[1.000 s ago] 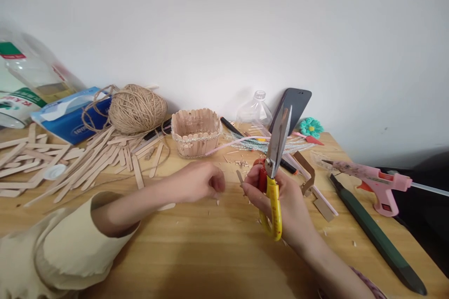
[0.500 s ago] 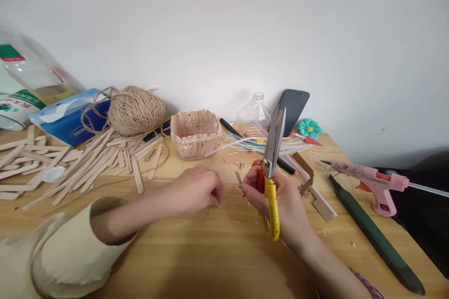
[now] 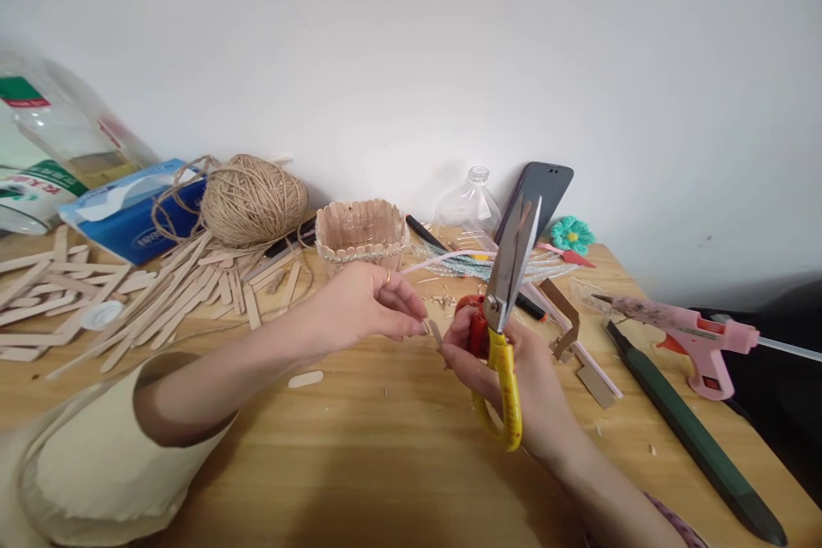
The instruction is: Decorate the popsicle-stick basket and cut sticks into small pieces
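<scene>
My right hand (image 3: 536, 377) is closed round a pair of scissors (image 3: 510, 274) with red and yellow handles, blades pointing up and slightly apart. Its thumb and a finger also pinch a short piece of craft stick (image 3: 436, 331). Just left of that piece, my left hand (image 3: 369, 312) has its thumb and fingertips drawn together; what lies between them is too small to make out. On the table below the left wrist lies a short round-ended stick piece (image 3: 306, 379). Behind the left hand stands a small basket of craft sticks (image 3: 363, 231) with a glittery trim, partly hidden by it.
Loose craft sticks (image 3: 173, 300) and a ball of twine (image 3: 253, 201) lie left, beside a blue tissue pack (image 3: 147, 223). A clear bottle piece (image 3: 468, 205) and phone (image 3: 545, 188) lean at the wall. A pink glue gun (image 3: 693, 338) and dark green tool (image 3: 693, 437) lie right.
My left hand has moved up and right, to the stick piece in my right hand. A short stick piece now shows on the table below my left wrist. The scissors stay held.
</scene>
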Motion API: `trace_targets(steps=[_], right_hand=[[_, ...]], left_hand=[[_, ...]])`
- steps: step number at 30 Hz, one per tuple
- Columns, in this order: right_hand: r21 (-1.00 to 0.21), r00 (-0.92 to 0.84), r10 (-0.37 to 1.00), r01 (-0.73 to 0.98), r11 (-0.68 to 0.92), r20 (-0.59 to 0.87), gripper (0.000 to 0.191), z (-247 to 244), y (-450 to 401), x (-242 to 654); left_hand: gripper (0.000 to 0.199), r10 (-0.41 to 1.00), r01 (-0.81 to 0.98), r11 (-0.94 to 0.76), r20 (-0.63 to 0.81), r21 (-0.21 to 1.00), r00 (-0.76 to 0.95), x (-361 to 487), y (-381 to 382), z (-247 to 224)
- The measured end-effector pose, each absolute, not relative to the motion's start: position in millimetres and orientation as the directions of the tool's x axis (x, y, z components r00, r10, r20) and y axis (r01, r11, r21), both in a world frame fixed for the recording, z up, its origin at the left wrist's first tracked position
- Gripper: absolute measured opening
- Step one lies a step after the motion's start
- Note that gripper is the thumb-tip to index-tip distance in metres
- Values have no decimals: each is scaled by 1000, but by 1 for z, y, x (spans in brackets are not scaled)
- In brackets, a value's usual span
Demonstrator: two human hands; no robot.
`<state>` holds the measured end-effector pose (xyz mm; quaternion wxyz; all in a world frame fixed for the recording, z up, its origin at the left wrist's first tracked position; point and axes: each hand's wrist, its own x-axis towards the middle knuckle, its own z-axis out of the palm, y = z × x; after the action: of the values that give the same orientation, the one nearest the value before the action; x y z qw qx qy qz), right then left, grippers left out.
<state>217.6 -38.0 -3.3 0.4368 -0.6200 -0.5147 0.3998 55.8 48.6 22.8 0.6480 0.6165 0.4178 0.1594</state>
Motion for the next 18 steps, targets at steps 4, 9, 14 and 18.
trace_targets(steps=[4, 9, 14, 18], right_hand=[[-950, 137, 987, 287, -123, -86, 11, -2, -38, 217], [-943, 127, 979, 276, -187, -157, 12, 5, -38, 216], [-942, 139, 980, 286, -174, -139, 12, 4, -38, 216], [-942, 129, 983, 295, -163, -130, 13, 4, -38, 215]], left_hand=[[14, 729, 342, 154, -340, 927, 594, 58, 45, 25], [13, 732, 370, 108, -325, 923, 598, 58, 43, 27], [11, 746, 388, 97, -325, 917, 582, 58, 43, 26], [7, 737, 360, 90, -305, 929, 603, 57, 43, 24]])
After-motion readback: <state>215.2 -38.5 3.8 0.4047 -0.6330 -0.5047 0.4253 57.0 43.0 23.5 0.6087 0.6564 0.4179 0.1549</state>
